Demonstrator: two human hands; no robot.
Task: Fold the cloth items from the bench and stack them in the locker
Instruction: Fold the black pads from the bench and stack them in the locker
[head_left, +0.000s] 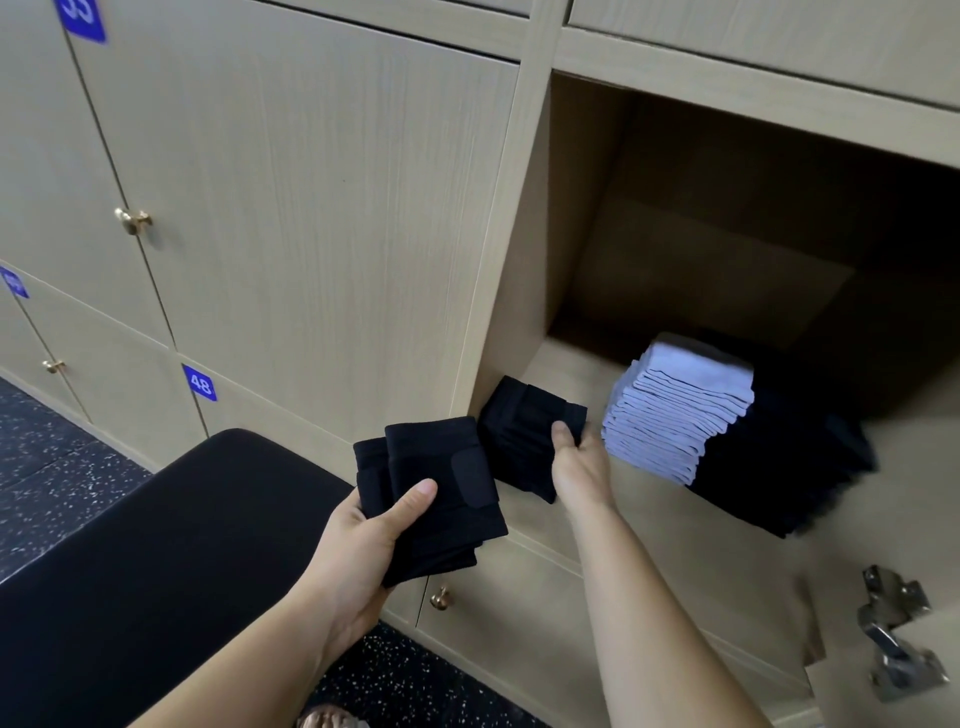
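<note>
Now your left hand (363, 540) grips two black cloths (441, 467); your right hand (579, 462) grips a third cloth (519, 431), beside one grey stack (680, 410).

The lockers (322, 208) are finished in pale matt wood grain, the knob (133, 220) and hinge (893, 634) are made of shiny metal, the bench (156, 545) is covered in smooth matt black, and the cloths (441, 488) are seen as soft matt fabric.

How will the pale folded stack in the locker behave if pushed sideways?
The pale stack is many thin loose layers and looks slanted, so upper ones would probably shift first. Soft cloth: likely light and floppy when lifted.
</note>
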